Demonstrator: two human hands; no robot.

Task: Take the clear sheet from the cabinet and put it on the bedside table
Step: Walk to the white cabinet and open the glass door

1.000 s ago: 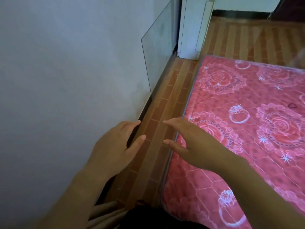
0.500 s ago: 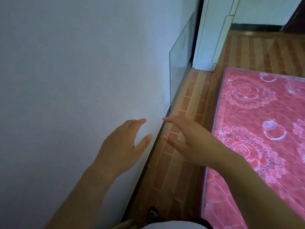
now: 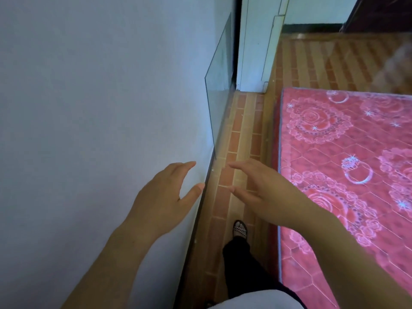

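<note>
I can't make out any cabinet or bedside table from here, and the top of the clear sheet (image 3: 219, 85) runs out of view near the frame's upper edge. The sheet stands on edge on the tiled floor (image 3: 243, 134), leaning against the pale wall (image 3: 100, 97); only its thin greenish edges mark it out. My left hand (image 3: 165, 197) and right hand (image 3: 260, 190) hover near its lower corner, fingers spread, holding nothing. The pink mattress (image 3: 347, 175) lies to the right.
</note>
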